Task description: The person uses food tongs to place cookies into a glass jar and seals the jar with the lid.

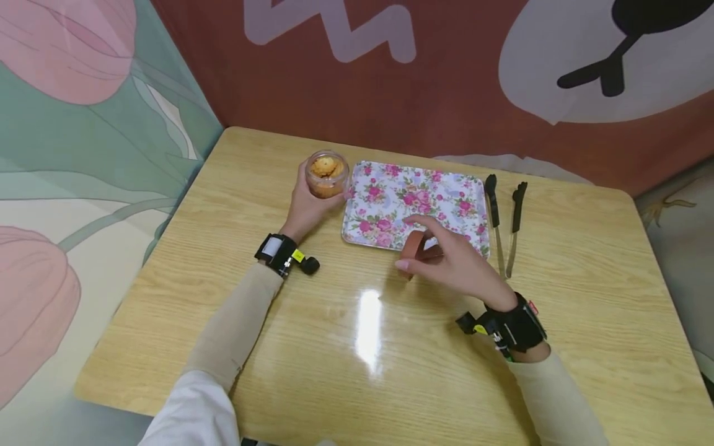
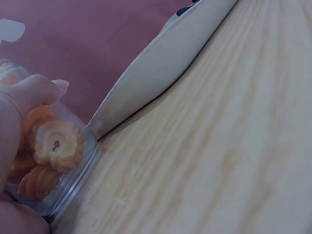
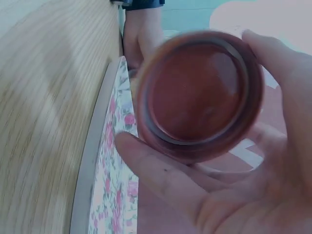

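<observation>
My left hand [image 1: 313,201] grips a clear plastic jar [image 1: 327,186] from its near side, left of the tray. Ring-shaped golden cookies [image 2: 57,144] fill it, and its top is uncovered in the head view. In the left wrist view the jar's base meets the wooden surface. A round brown lid [image 3: 197,95] is held on edge by my right hand [image 1: 454,260], between thumb and fingers, over the near right part of the tray. Its hollow inner side, with a rim ring, faces the right wrist camera.
A floral rectangular tray [image 1: 385,201] lies in the middle of the far half of the wooden table [image 1: 334,396]. Metal tongs with black tips [image 1: 519,201] lie just right of it. Painted walls border the table's back and left.
</observation>
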`<control>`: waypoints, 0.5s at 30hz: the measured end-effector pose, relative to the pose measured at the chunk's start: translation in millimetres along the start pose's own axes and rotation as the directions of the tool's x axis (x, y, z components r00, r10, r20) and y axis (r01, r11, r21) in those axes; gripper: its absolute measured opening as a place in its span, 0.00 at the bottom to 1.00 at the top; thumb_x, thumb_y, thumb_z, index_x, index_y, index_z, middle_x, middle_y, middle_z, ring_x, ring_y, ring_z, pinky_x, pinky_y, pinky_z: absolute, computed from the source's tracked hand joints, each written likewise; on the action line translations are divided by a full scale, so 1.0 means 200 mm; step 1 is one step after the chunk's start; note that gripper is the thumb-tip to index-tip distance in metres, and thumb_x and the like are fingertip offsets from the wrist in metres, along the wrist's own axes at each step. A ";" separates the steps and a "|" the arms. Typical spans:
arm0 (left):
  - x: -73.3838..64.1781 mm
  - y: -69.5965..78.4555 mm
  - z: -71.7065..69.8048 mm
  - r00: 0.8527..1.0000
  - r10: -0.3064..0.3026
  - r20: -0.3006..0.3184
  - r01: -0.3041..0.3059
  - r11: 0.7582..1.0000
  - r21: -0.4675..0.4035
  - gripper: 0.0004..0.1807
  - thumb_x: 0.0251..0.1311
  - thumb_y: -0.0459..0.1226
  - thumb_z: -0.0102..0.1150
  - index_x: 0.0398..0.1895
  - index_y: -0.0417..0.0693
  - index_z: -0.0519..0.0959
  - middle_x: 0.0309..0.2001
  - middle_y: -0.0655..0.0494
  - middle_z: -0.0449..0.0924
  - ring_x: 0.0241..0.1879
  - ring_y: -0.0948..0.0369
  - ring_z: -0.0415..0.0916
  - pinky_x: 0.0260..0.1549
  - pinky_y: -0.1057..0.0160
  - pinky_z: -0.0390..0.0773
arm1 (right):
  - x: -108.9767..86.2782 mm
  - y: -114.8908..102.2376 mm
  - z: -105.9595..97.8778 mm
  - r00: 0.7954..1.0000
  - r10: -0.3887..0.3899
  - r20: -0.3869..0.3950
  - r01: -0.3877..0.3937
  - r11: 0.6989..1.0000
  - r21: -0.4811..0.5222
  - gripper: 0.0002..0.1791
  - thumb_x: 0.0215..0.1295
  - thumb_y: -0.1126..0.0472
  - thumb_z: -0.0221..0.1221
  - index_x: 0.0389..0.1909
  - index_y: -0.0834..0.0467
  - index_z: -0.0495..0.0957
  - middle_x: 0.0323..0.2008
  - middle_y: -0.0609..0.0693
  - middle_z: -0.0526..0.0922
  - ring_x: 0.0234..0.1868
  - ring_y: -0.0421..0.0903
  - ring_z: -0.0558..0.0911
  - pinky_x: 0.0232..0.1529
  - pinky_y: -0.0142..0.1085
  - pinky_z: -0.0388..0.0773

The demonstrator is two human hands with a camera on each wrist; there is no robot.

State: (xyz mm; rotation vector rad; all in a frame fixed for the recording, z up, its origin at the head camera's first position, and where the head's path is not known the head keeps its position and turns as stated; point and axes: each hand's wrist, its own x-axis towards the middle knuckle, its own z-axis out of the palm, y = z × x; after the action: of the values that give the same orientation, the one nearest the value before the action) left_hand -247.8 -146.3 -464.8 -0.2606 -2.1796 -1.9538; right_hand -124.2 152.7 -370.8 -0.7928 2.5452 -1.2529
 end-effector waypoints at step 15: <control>-0.04 0.18 -0.03 1.000 0.005 0.018 -0.007 0.998 0.066 0.51 0.34 0.32 0.78 0.65 0.59 0.61 0.60 0.53 0.66 0.58 0.62 0.62 0.59 0.55 0.65 | -0.03 -0.09 -0.11 0.975 0.054 -0.214 0.045 0.900 0.433 0.14 0.64 0.66 0.59 0.30 0.65 0.62 0.53 0.62 0.73 0.54 0.55 0.70 0.40 0.32 0.72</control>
State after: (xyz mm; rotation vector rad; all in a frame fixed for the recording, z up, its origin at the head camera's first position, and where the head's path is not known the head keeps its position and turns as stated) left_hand -230.2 -148.3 -431.7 -0.2748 -2.2469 -1.8796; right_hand -120.9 161.9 -343.6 -0.5702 2.2690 -1.9110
